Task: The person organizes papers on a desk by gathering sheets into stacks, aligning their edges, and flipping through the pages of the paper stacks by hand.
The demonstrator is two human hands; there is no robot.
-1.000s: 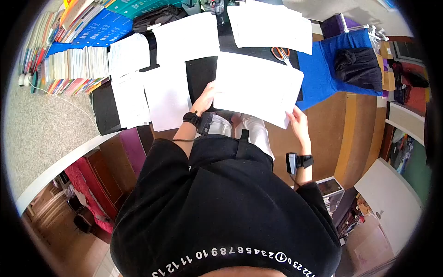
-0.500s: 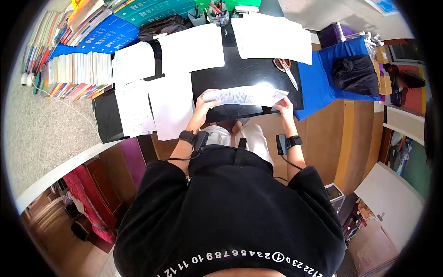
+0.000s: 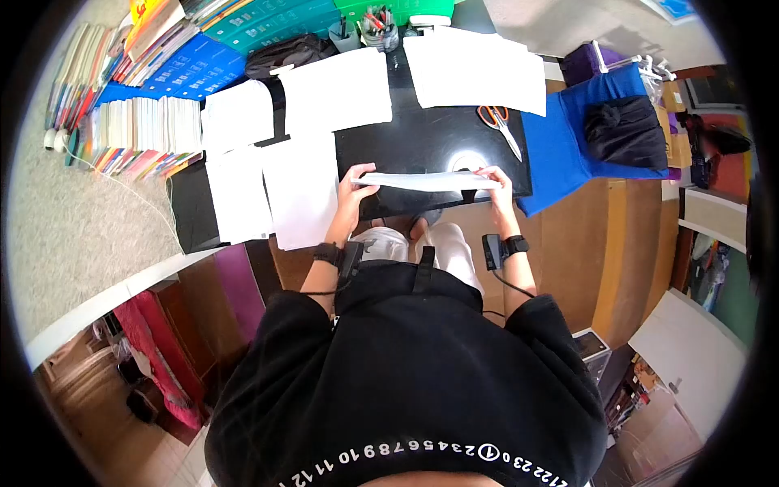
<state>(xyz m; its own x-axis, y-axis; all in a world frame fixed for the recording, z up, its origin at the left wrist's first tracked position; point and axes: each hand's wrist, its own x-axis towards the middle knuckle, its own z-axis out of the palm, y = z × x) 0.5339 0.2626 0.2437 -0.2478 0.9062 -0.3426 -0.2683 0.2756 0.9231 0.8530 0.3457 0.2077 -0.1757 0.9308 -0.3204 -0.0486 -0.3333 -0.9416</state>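
Note:
A stack of white paper [image 3: 426,182] is held nearly edge-on above the front of the black desk [image 3: 422,142]. My left hand [image 3: 353,193] grips its left end, with the fingers closed on it. At the right end, my right hand [image 3: 497,187] pinches the same stack. Scissors with orange and black handles [image 3: 501,130] lie on the desk beyond my right hand. White sheets [image 3: 304,191] are spread to the left of my left hand, and more sheets [image 3: 337,91] lie behind them. Another pile of paper [image 3: 479,71] is at the back right.
Upright books [image 3: 146,126] and blue folders [image 3: 182,69] line the back left. A pen holder [image 3: 380,32] and a black pouch [image 3: 288,57] stand at the back. Right of the desk is a blue-covered surface [image 3: 560,146] bearing folded black cloth [image 3: 625,130].
The paper has gone from lying broad side up to nearly edge-on, lower and closer to level between my hands. Both hands still grip it, and the scissors have come into full view.

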